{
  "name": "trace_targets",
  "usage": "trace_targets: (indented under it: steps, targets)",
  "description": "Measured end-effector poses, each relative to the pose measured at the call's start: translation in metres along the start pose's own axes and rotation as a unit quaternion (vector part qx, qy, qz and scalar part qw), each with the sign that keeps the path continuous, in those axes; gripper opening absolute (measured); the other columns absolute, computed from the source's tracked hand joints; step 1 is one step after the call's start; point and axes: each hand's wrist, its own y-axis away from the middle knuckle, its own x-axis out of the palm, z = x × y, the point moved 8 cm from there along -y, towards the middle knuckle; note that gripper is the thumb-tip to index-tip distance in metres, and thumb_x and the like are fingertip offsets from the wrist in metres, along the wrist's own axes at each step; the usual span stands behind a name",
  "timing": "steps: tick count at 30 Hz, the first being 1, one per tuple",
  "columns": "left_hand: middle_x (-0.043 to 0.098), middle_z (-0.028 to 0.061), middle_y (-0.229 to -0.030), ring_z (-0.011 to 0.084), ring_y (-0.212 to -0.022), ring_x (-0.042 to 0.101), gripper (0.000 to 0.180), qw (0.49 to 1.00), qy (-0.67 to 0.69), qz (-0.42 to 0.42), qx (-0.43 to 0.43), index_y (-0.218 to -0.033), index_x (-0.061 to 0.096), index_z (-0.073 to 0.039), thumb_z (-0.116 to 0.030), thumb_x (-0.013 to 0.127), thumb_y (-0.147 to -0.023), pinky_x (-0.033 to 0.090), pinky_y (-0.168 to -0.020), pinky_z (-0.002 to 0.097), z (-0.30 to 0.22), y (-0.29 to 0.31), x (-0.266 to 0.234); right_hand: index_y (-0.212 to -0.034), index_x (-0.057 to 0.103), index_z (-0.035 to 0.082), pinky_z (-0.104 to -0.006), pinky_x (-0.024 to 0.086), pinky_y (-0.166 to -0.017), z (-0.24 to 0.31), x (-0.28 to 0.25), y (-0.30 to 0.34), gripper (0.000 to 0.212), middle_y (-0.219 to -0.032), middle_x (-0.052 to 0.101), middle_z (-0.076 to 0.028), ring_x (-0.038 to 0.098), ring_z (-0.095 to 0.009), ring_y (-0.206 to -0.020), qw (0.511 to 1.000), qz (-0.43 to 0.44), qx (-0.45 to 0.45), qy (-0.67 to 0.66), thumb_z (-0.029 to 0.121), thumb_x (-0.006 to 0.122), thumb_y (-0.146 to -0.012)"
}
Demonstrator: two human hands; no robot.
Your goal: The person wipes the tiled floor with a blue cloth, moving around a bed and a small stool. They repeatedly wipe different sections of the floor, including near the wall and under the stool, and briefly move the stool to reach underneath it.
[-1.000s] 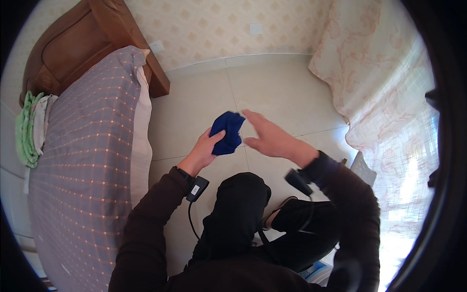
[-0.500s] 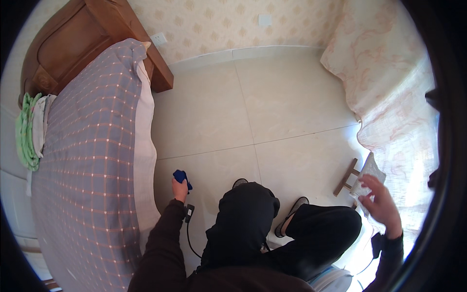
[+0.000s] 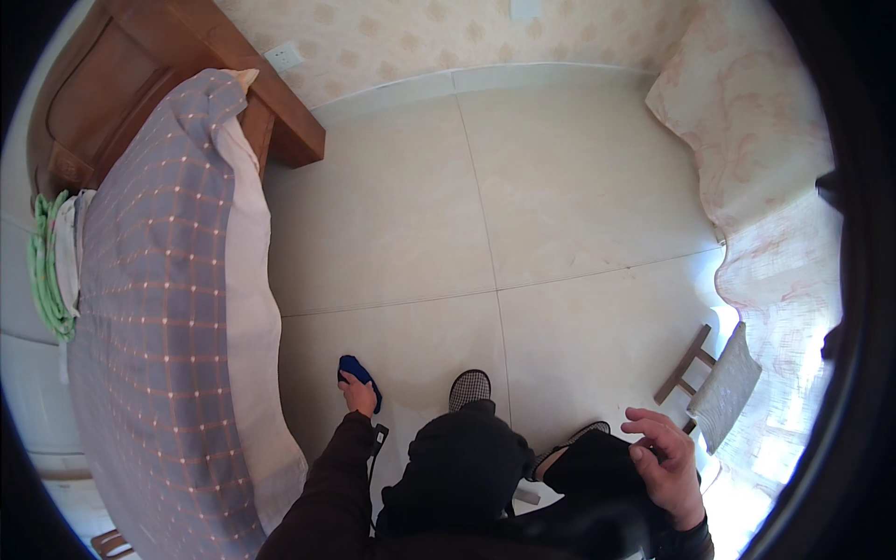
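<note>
My left hand (image 3: 357,396) is closed on a dark blue cloth (image 3: 349,364), low over the floor tiles between the bed and my left foot. The cloth lies spread under and ahead of the fingers; whether it touches the floor I cannot tell. My right hand (image 3: 666,464) is held above my right knee, its fingers loosely bent and apart, with nothing in it. Closest to that hand is a small folding stool (image 3: 726,390) with a pale fabric seat and brown wooden legs. A small black box with a cable (image 3: 381,436) is beside my left wrist.
Along the left runs a bed with a grey checked cover (image 3: 177,299) and a brown wooden headboard (image 3: 131,70). Folded green and white cloths (image 3: 49,266) lie on its far side. A pale patterned curtain (image 3: 761,140) hangs at the right. Light tiles (image 3: 383,205) reach the wall.
My right hand has come left and nearer, away from the stool. The left hand sits lower in view, and its cloth is now more spread out. The whole view has shifted slightly.
</note>
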Motion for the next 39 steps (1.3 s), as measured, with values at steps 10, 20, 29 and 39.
trace_targets:
  steps: [10,20,29,39]
  targets:
    - [0.039,0.0357,-0.126,0.0453,-0.105,0.056,0.080,0.984,-0.115,-0.100,0.094,-0.138,0.023,0.018,-0.026,0.064,-0.087,0.050,-0.087,0.0456,-0.120,-0.115,0.043,-0.115,0.063,0.001,-0.0272,0.048,-0.080,-0.051,-0.036,-0.014,0.031,-0.108,0.066,-0.013,0.063,-0.018,-0.094,0.987,-0.055,0.118,-0.092,0.019,0.062,-0.090]
    - [0.049,0.0173,-0.099,0.0273,-0.081,0.055,0.054,0.873,-0.150,-0.045,0.462,-0.137,0.036,0.011,-0.006,0.044,-0.086,0.053,-0.066,0.0380,-0.471,0.003,0.134,-0.120,0.062,0.001,-0.0257,0.046,-0.075,-0.048,-0.049,-0.026,0.029,-0.095,0.064,-0.007,0.058,-0.013,-0.084,0.986,-0.038,0.129,-0.094,0.013,0.056,-0.094]
    - [0.052,0.0202,-0.108,0.0387,-0.097,0.056,0.051,0.813,0.002,0.190,0.550,-0.134,0.044,-0.006,-0.008,0.050,-0.084,0.049,-0.080,0.0467,-0.507,0.103,0.124,-0.120,0.061,0.001,-0.0262,0.048,-0.070,-0.041,-0.054,-0.040,0.029,-0.095,0.065,-0.009,0.059,-0.014,-0.077,0.995,-0.027,0.083,-0.053,0.012,0.059,-0.093]
    - [0.045,0.0347,-0.121,0.0460,-0.098,0.058,0.067,0.987,-0.030,-0.150,0.048,-0.142,0.026,0.008,-0.008,0.052,-0.082,0.049,-0.088,0.0471,-0.273,-0.198,-0.021,-0.119,0.062,0.001,-0.0285,0.050,-0.072,-0.050,-0.070,-0.056,0.028,-0.100,0.066,-0.012,0.063,-0.017,-0.082,0.994,-0.017,0.104,-0.041,0.007,0.057,-0.092]
